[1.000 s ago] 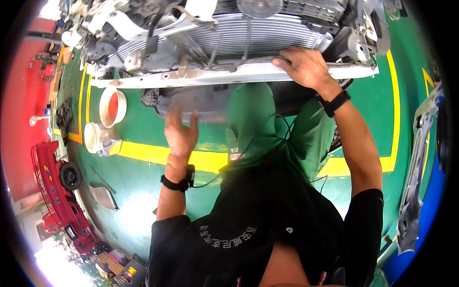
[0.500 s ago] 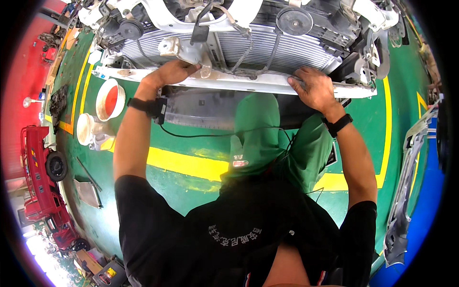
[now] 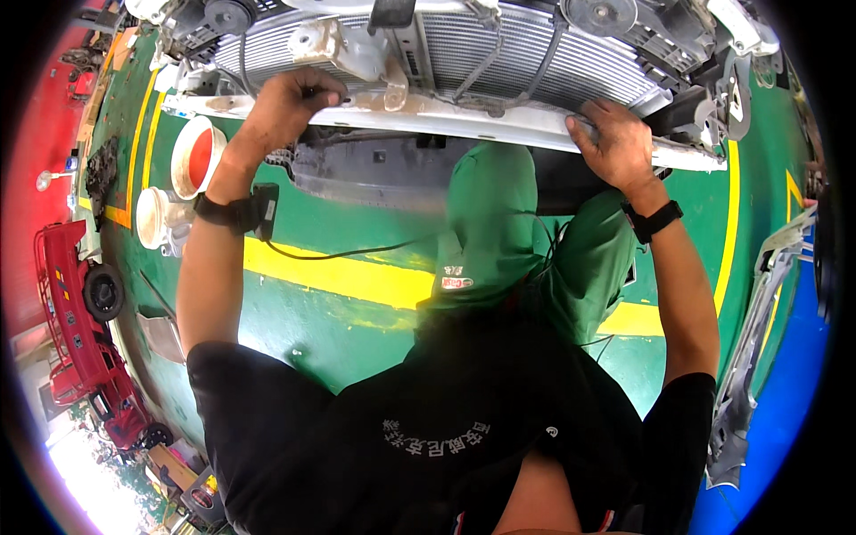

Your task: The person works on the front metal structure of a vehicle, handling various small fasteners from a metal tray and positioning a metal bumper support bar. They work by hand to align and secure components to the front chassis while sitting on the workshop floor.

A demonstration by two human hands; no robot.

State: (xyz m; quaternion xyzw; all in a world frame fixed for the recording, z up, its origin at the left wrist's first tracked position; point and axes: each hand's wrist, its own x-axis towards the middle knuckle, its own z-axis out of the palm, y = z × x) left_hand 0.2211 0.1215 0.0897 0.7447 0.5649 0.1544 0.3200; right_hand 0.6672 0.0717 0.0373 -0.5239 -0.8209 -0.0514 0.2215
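Note:
A white metal crossbeam (image 3: 499, 127) runs across the front of a car with its bumper off. My right hand (image 3: 617, 147) grips its top edge toward the right, fingers over the edge and thumb on the front face. My left hand (image 3: 283, 111) is at the beam's left part, fingers curled in and thumb pressed toward them. Whatever the fingertips may hold is too small to make out. A dirty white bracket (image 3: 343, 52) stands on the beam, just right of my left hand. Behind the beam lies the finned radiator (image 3: 499, 71).
Two white buckets stand at the left, one red inside (image 3: 198, 157), the other pale (image 3: 159, 217). A dark panel (image 3: 357, 174) lies under the beam. A cable (image 3: 343, 256) hangs from my left wrist. A red model truck (image 3: 78, 330) is far left; a grey bumper part (image 3: 744, 366) lies right.
My left hand has come away from the bracket's foot and moved left, its fingers now curled. The right hand keeps its hold on the beam. The whole view has shifted slightly.

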